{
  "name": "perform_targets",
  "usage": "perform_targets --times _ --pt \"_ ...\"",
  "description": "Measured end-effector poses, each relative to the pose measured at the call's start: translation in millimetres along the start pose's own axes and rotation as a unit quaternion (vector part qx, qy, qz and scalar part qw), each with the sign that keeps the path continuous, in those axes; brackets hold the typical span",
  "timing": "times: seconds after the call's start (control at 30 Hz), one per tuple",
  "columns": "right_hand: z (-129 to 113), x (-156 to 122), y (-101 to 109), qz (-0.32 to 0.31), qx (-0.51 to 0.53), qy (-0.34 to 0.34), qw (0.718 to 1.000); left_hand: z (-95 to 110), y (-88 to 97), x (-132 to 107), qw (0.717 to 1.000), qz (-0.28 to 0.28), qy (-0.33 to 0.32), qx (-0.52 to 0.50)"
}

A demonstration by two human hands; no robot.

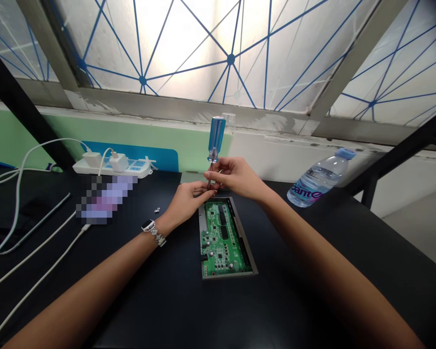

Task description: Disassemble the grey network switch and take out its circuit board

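Note:
A green circuit board lies in a grey tray-like case on the black table. A screwdriver with a clear blue handle stands upright over the board's far left corner. My right hand pinches the metal shaft just below the handle. My left hand rests at the far left corner of the case, fingers closed around the lower shaft near the tip. A watch sits on my left wrist.
A small screw lies left of the case. A white power strip with plugged chargers and white cables sits at the far left. A water bottle lies at the right. A blurred-out object lies near the strip.

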State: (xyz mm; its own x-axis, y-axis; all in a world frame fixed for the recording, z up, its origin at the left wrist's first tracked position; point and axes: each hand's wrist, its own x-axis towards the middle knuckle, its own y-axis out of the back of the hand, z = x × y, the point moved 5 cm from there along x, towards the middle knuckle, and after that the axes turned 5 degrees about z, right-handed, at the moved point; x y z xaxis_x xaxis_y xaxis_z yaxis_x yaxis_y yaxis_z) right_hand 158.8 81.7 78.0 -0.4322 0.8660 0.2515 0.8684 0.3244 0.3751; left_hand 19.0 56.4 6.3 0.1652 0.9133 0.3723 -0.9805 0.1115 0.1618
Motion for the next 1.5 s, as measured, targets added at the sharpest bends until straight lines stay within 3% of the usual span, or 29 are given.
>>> perform_targets --times 0.33,0.67,0.97,1.3,1.5 --pt "-7.5 -4.2 4.1 -0.026 -0.004 -0.011 1.0 5.2 15.3 -3.9 0.999 0.026 -0.01 0.039" --pt "-8.6 -7.9 -11.7 -0.067 0.04 -0.02 0.997 -0.5 2.0 3.4 0.998 0.018 -0.049 0.035" --pt "0.3 -3.9 -9.9 -0.017 0.018 0.001 1.0 -3.7 -6.9 1.5 1.0 -0.007 -0.02 -0.021" --pt "-10.4 -7.7 -0.5 -0.019 0.009 -0.01 1.0 5.9 12.0 -5.7 1.0 0.018 0.012 -0.004" --pt "-8.9 -8.0 -4.3 -0.034 0.014 -0.022 0.999 5.1 13.1 -2.8 0.999 0.033 0.0 0.015"
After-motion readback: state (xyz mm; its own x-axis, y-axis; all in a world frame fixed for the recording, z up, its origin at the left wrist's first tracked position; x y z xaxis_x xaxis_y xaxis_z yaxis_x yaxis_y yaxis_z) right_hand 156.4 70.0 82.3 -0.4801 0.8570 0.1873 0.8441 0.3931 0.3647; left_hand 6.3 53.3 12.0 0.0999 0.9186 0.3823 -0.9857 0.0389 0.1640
